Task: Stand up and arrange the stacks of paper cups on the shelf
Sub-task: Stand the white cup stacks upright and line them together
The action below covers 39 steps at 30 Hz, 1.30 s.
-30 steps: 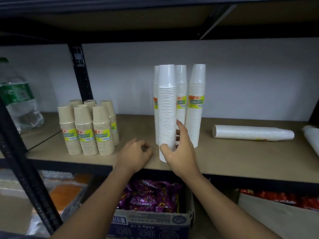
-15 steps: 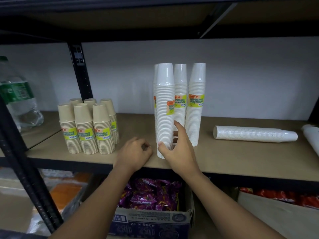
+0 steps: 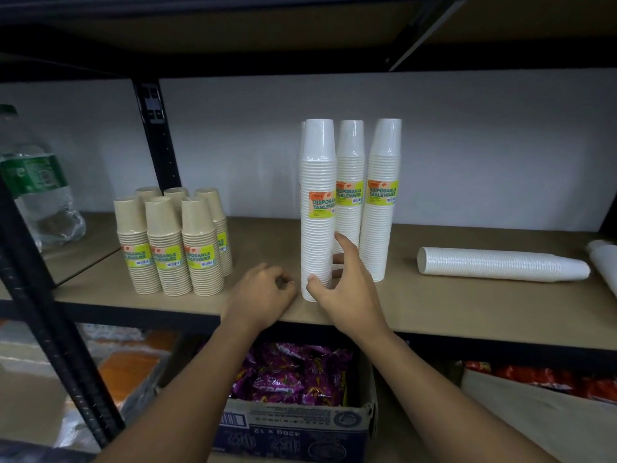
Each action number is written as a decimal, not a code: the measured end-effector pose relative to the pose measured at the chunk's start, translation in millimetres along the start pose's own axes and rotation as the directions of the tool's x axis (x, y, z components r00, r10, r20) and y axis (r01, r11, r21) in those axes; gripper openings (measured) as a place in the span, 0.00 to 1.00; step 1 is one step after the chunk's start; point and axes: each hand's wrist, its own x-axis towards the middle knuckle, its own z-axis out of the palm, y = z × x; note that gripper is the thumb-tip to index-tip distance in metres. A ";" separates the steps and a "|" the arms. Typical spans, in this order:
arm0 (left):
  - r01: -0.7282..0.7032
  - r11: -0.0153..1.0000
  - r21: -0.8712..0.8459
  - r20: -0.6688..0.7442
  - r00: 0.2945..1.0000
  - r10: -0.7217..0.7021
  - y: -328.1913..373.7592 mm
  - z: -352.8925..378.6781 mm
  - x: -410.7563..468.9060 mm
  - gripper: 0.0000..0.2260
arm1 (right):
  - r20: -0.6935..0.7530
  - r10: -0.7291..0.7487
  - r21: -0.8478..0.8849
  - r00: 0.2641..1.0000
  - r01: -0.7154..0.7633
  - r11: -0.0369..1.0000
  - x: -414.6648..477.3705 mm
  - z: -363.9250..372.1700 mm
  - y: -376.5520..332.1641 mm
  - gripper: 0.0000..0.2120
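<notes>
Three more tall white stacks stand upright on the shelf [image 3: 467,309] behind the front white stack [image 3: 317,228], itself vertical, label forward. One white stack [image 3: 500,264] lies lengthwise at right. The right hand [image 3: 347,289] curls around the front stack's base; the left hand [image 3: 263,295] rests loosely curled, holding nothing.

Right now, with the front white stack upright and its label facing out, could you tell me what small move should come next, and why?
Probably let go of the front white stack and reach the right hand toward the lying white stack. The front one stands upright beside the other tall stacks, while that one lies on its side on the shelf, so it needs standing up.
</notes>
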 end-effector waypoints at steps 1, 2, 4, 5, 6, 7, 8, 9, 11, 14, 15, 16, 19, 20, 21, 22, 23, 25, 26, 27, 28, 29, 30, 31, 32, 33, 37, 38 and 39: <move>0.002 1.000 0.000 -0.002 1.000 -0.002 0.2 -0.2 -0.3 0.11 | -0.006 -0.009 -0.003 1.000 0.009 1.000 0.4 0.4 0.7 0.39; 0.002 1.000 0.001 -0.003 1.000 -0.002 0.3 -0.4 -0.5 0.11 | -0.010 -0.016 -0.011 1.000 0.016 1.000 0.2 0.4 0.1 0.38; -0.001 1.000 0.000 0.001 1.000 0.001 0.6 -0.8 -0.7 0.12 | -0.017 -0.028 -0.032 0.999 0.027 0.999 0.5 1.3 0.4 0.38; -0.003 1.000 0.000 0.005 1.000 0.003 0.9 -1.2 -0.8 0.12 | -0.020 -0.030 -0.040 0.999 0.029 0.999 0.6 1.7 0.9 0.39; -0.004 1.000 0.001 0.010 1.000 0.004 1.2 -1.4 -0.9 0.12 | -0.019 -0.027 -0.044 0.999 0.026 0.999 0.5 1.5 0.3 0.39; -0.004 1.000 0.002 0.012 1.000 0.004 1.6 -1.7 -1.0 0.12 | -0.018 -0.025 -0.042 1.000 0.024 0.999 0.5 1.3 0.8 0.38; -0.002 1.000 0.002 0.012 1.000 0.002 1.9 -1.9 -1.0 0.11 | -0.013 -0.016 -0.039 1.000 0.016 0.999 0.7 1.4 0.8 0.38; -0.001 1.000 0.001 0.010 1.000 0.001 2.0 -2.2 -1.1 0.11 | -0.009 -0.008 -0.037 1.000 0.008 0.999 1.1 1.9 1.5 0.36; -0.002 1.000 -0.006 0.004 1.000 0.002 2.2 -2.2 -1.0 0.11 | -0.008 0.007 -0.049 1.000 -0.007 0.999 2.2 3.4 2.4 0.35; -0.007 1.000 -0.008 0.002 1.000 0.007 2.8 -2.0 -1.0 0.11 | -0.014 0.012 -0.059 1.000 -0.012 0.998 3.7 6.2 3.9 0.35; -0.004 1.000 -0.007 0.000 1.000 0.004 3.0 -2.0 -1.1 0.11 | -0.014 0.012 -0.061 1.000 -0.013 0.998 4.2 7.0 4.7 0.35; 0.001 1.000 -0.006 -0.006 1.000 -0.001 3.2 -2.0 -1.1 0.11 | -0.016 0.014 -0.064 1.000 -0.015 0.998 4.6 7.5 5.0 0.35; 0.007 1.000 -0.005 -0.026 1.000 -0.007 3.2 -1.6 -1.4 0.10 | -0.025 0.009 -0.070 1.000 -0.011 0.997 5.6 8.2 6.4 0.34; 0.009 1.000 -0.003 -0.029 1.000 -0.009 2.9 -1.4 -1.5 0.10 | -0.026 0.006 -0.071 1.000 -0.008 0.997 5.8 8.3 6.3 0.33; 0.010 1.000 0.000 -0.029 1.000 -0.010 2.6 -1.4 -1.8 0.10 | -0.027 0.002 -0.073 1.000 -0.004 0.997 6.2 8.5 6.6 0.33; 0.010 1.000 0.003 -0.028 1.000 -0.010 2.1 -1.2 -1.9 0.10 | -0.028 0.000 -0.075 1.000 -0.002 0.997 6.6 8.5 6.6 0.33; 0.009 1.000 0.004 -0.026 1.000 -0.009 1.6 -0.9 -1.9 0.11 | -0.029 -0.002 -0.076 1.000 0.000 0.997 6.9 8.4 6.6 0.33; 0.011 1.000 0.001 -0.018 1.000 -0.011 0.5 -0.4 -1.6 0.11 | -0.030 -0.004 -0.077 1.000 0.002 0.997 7.4 8.2 6.6 0.33; 0.012 1.000 0.001 -0.015 1.000 -0.012 0.0 -0.2 -1.2 0.11 | -0.030 -0.006 -0.077 1.000 0.003 0.997 7.6 8.0 6.3 0.32; 0.012 1.000 0.001 -0.014 1.000 -0.012 -0.4 0.2 -0.9 0.11 | -0.030 -0.006 -0.078 1.000 0.003 0.997 8.0 8.0 6.6 0.32; 0.011 1.000 0.001 -0.013 1.000 -0.011 -0.9 0.5 -0.4 0.11 | -0.030 -0.006 -0.077 1.000 0.003 0.997 8.2 8.1 6.6 0.32; 0.010 1.000 0.003 -0.013 1.000 -0.010 -1.2 0.8 -0.1 0.11 | -0.030 -0.005 -0.078 1.000 0.003 0.997 8.7 8.6 6.7 0.32; 0.011 1.000 0.004 -0.011 1.000 -0.010 -1.4 1.0 0.2 0.11 | -0.031 -0.006 -0.079 0.999 0.003 0.997 9.2 9.2 6.7 0.32; 0.011 1.000 0.005 -0.010 1.000 -0.011 -1.4 1.3 0.4 0.11 | -0.034 -0.006 -0.079 0.999 0.003 0.997 9.7 10.0 6.9 0.32; 0.011 1.000 0.003 -0.012 1.000 -0.011 -1.5 1.6 0.6 0.11 | -0.036 -0.005 -0.080 0.999 0.002 0.997 10.3 10.8 7.0 0.32; 0.010 1.000 0.000 -0.014 1.000 -0.010 -1.6 1.8 0.9 0.11 | -0.038 -0.002 -0.080 0.999 -0.001 0.997 10.9 11.7 7.1 0.32; 0.007 1.000 -0.005 -0.018 1.000 -0.007 -1.3 1.9 1.2 0.11 | -0.041 0.000 -0.089 0.999 -0.004 0.996 12.2 13.2 8.1 0.32; 0.008 1.000 -0.006 -0.018 1.000 -0.008 -1.4 1.9 1.1 0.10 | -0.040 -0.001 -0.092 0.999 -0.002 0.996 12.5 13.1 7.9 0.32; 0.009 1.000 -0.007 -0.018 1.000 -0.009 -1.4 1.9 1.0 0.10 | -0.039 -0.003 -0.094 0.999 -0.001 0.996 12.9 13.1 7.9 0.32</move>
